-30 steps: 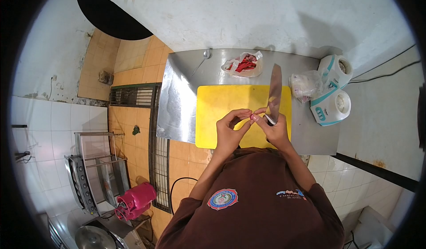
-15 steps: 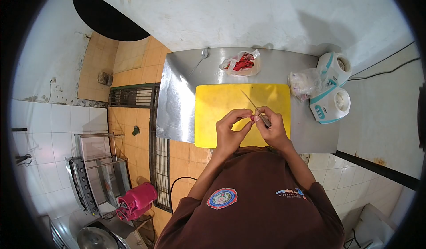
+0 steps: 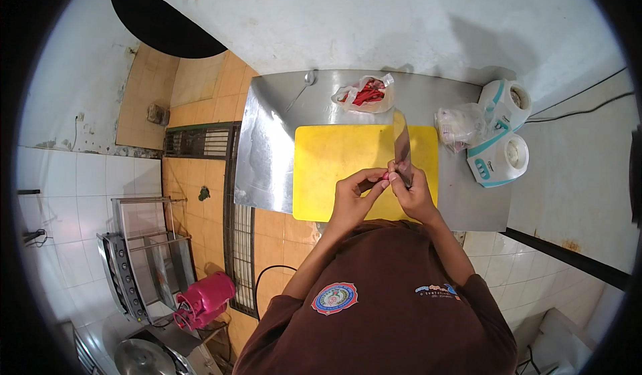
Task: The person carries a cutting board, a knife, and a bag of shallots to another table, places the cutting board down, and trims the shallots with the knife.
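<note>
Above a yellow cutting board [image 3: 338, 154], my two hands meet at a small reddish-purple shallot [image 3: 386, 176]. My left hand [image 3: 353, 200] pinches it between thumb and fingertips. In my right hand [image 3: 417, 200] is a knife [image 3: 402, 142], its broad blade pointing away from me over the board's far edge. The right thumb also touches the shallot, and the fingers hide most of the knife's handle. Behind the board lies an open plastic bag [image 3: 388, 104] with red chillies [image 3: 368, 94] in it.
The board lies on a steel table [image 3: 264, 168]. A spoon [image 3: 309, 79] rests at its back left. To the right are a clear plastic bag [image 3: 461, 124] and two white-and-teal appliances [image 3: 491, 161]. A pink gas cylinder [image 3: 207, 298] and a stove [image 3: 124, 278] stand at the lower left.
The knife has swung from pointing up-left to pointing nearly straight away, and its broad face now shows. My left hand has shifted slightly right, still holding the shallot.
</note>
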`<state>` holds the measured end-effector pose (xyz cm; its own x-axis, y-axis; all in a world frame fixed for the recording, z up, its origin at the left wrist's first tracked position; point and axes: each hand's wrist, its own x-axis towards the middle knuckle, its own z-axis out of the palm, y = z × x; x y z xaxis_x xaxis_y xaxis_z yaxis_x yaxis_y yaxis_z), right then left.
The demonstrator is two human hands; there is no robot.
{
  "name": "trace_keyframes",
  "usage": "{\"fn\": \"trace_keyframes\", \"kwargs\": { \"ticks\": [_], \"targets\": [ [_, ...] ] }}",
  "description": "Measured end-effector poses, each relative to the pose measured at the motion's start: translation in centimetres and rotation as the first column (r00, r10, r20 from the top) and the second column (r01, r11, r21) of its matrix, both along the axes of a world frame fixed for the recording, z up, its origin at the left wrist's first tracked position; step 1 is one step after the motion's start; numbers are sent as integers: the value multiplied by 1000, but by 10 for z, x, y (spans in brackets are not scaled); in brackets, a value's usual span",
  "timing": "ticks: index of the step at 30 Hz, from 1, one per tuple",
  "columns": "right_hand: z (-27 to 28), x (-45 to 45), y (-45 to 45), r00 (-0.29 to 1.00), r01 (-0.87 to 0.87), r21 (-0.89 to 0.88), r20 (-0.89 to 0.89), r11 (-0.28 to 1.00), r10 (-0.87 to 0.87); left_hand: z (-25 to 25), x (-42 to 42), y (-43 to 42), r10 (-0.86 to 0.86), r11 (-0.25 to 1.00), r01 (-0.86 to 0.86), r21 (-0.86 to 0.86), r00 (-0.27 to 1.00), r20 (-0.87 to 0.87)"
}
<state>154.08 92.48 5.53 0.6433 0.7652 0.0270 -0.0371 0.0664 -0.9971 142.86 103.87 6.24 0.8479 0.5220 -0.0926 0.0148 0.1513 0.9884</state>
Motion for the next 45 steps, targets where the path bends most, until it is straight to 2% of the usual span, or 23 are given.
{"fn": "trace_keyframes", "kwargs": {
  "ticks": [5,8,11,14,20,23,26,29,32,35,38,41,45],
  "targets": [
    [-1,0,-2,999,-1,-31,32,1000,2,-6,-1,2,11,1000,-11,-4,1000,12],
    [3,-1,0,999,-6,-3,43,1000,6,0,3,0,68,995,-70,77,997,31],
    [-3,-1,0,997,-22,-20,77,1000,24,0,3,4,74,993,-73,89,997,-2],
    [7,-3,1,999,-20,-60,44,998,22,-3,3,5,104,994,-104,29,994,18],
    [-3,-2,1,999,37,-6,-2,999,-37,-10,0,7,109,990,-105,-97,993,36],
    [11,-2,1,997,49,-62,-55,997,-52,-5,-1,8,103,987,-100,-124,995,15],
    [-3,-2,7,998,55,46,36,997,-57,-7,-2,10,101,988,-96,-122,994,35],
    [7,2,1,1000,17,-95,3,995,-17,-12,-4,11,109,987,-104,-123,993,35],
    [0,2,2,997,58,-49,59,997,-55,-14,-2,9,113,987,-106,-119,992,53],
    [3,2,1,995,52,-141,92,989,-40,-12,-1,9,102,994,-102,51,995,-10],
    [5,2,1,991,59,-144,126,988,-41,-10,0,7,100,994,-99,43,995,-19],
    [3,1,1,992,69,-125,110,990,-55,-11,1,6,112,993,-112,-37,994,13],
    [3,2,-1,994,43,-151,106,988,-27,-19,-3,10,68,994,-70,-82,997,-32]
  ]
}}
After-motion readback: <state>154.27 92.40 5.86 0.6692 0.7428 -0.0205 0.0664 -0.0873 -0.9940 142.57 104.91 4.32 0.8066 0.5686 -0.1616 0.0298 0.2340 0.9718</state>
